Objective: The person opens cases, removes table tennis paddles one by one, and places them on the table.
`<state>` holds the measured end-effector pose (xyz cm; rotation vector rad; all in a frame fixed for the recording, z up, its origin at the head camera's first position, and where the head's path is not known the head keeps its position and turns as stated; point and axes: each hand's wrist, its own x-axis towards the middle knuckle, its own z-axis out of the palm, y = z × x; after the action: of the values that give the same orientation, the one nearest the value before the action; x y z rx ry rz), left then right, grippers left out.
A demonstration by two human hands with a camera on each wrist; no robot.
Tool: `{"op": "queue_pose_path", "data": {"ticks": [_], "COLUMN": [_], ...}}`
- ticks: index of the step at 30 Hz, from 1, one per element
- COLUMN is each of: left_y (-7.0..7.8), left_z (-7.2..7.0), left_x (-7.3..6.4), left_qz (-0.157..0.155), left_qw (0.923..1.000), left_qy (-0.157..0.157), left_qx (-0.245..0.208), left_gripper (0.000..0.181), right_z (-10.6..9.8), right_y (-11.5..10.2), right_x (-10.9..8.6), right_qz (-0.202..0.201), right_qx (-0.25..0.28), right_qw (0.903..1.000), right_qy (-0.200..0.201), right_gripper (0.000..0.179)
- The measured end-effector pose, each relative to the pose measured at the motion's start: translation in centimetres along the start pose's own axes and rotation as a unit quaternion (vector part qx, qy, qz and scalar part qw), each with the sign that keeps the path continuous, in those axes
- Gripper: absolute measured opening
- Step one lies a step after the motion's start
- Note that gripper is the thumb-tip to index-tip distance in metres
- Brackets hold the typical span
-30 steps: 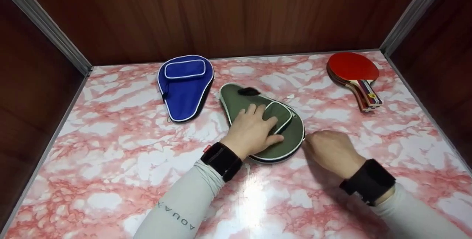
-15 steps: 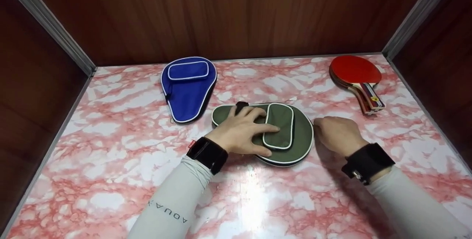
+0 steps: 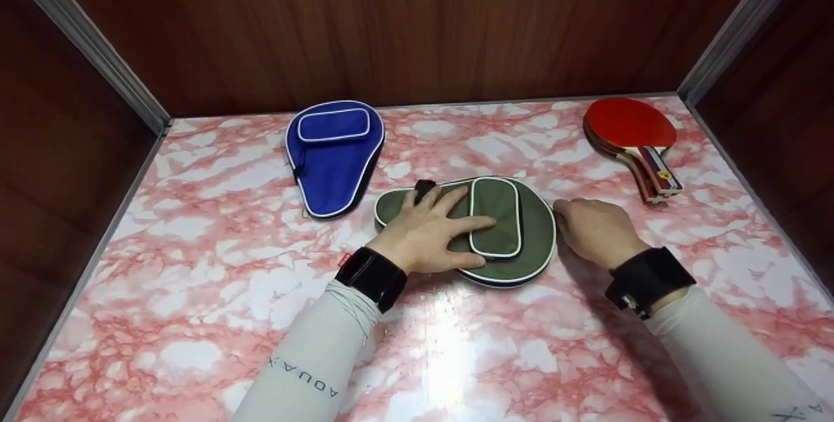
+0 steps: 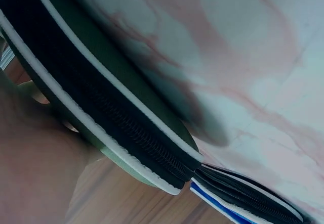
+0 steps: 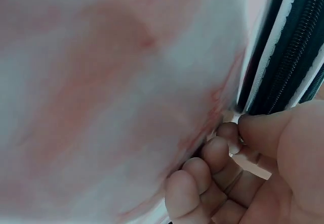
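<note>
A green table tennis bat case (image 3: 537, 226) with white piping lies flat in the middle, its round end to the right. Across its narrower part rests my left hand (image 3: 420, 230), fingers spread over the cloth and the edge of the small pocket (image 3: 496, 217). At the round edge, my right hand (image 3: 596, 230) pinches the zipper pull (image 5: 236, 117) between thumb and forefinger; the pull is mostly covered by the fingertips. The zipper (image 4: 136, 130) on the near side shows its teeth meshed in the left wrist view. A black strap (image 3: 425, 189) sticks out behind my left fingers.
A blue bat case (image 3: 332, 168) lies at the back left. Stacked table tennis bats (image 3: 629, 124), red side up on top, lie at the back right. Dark wood panels (image 3: 417, 31) enclose the marbled table (image 3: 195, 279) at the back and sides.
The green case has turned from a slant to nearly sideways, under my left hand. My right hand has moved away from me along its round edge. Little has shifted in the last half second.
</note>
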<state>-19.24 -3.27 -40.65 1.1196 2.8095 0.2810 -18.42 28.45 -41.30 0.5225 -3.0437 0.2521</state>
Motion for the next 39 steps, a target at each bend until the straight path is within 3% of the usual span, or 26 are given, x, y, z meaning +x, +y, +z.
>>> {"op": "queue_pose_path", "data": {"ticks": [8,13,39], "left_y": [0.0,0.0,0.5], "left_z": [0.0,0.1,0.4], "left_x": [0.0,-0.1,-0.1], "left_qz": [-0.002,-0.002,-0.023], "left_qw": [0.9999,0.9999,0.9997], "left_qy": [0.006,0.011,0.004], "left_qx": [-0.010,-0.006,0.000], "left_gripper": [0.073,0.073,0.073], "right_z": [0.2,0.5,1.0], "right_y": [-0.2,-0.4,-3.3], "right_x": [-0.6,-1.6,-5.5], "right_qz": [-0.019,-0.032,-0.033], "right_qx": [-0.014,-0.014,-0.008], "right_qw": [0.9997,0.9991,0.9981], "right_qy": [0.003,0.025,0.051], "right_gripper": [0.015,0.014,0.014]}}
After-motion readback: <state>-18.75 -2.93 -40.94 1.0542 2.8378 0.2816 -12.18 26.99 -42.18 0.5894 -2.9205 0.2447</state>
